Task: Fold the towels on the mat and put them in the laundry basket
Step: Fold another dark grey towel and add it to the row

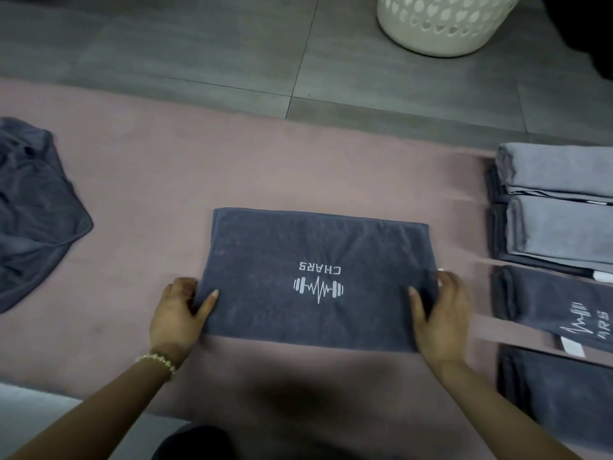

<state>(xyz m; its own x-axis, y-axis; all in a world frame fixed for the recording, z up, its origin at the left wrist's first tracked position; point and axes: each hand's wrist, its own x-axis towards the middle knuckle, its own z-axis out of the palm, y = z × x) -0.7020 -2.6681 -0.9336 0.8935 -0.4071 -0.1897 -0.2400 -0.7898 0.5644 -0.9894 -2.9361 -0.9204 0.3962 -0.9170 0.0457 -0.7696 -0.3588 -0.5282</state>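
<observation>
Well off to the left of my left hand (pixel 177 313) lies a crumpled heap of towels (pixel 33 207) on the pink mat (pixel 149 177). That hand pinches the left edge of the folded grey towel (pixel 315 280), and my right hand (pixel 441 313) pinches its right edge. Folded towels (pixel 557 227) lie just right of it, with the laundry basket (pixel 444 24) far beyond.
</observation>
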